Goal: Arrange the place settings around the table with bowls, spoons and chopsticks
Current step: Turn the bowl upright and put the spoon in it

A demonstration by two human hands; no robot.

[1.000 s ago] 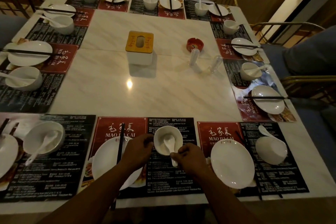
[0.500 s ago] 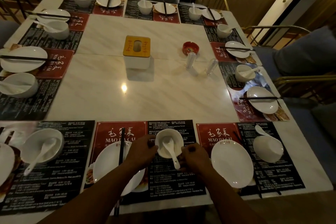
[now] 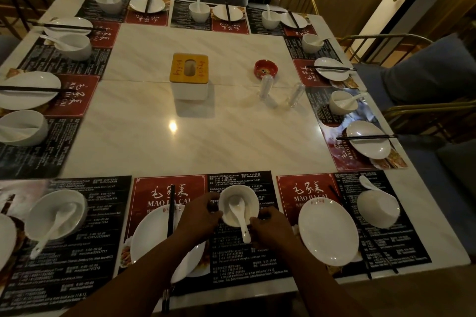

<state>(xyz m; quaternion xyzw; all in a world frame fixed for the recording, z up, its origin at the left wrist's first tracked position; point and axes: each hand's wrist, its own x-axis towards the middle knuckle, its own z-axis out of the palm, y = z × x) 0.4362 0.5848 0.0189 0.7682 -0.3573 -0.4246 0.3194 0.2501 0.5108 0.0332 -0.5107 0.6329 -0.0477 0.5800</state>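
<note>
Spoon (image 3: 238, 213) swung, handle nearward-right over bowl (image 3: 249, 202) rim

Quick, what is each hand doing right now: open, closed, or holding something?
Left hand: grips the bowl at its left rim.
Right hand: grips the same bowl's right rim, beside the spoon handle.

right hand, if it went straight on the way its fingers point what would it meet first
Probably the handle of the white spoon resting in the bowl: the right hand points its fingers left at it, nearly touching; depth unclear.
</note>
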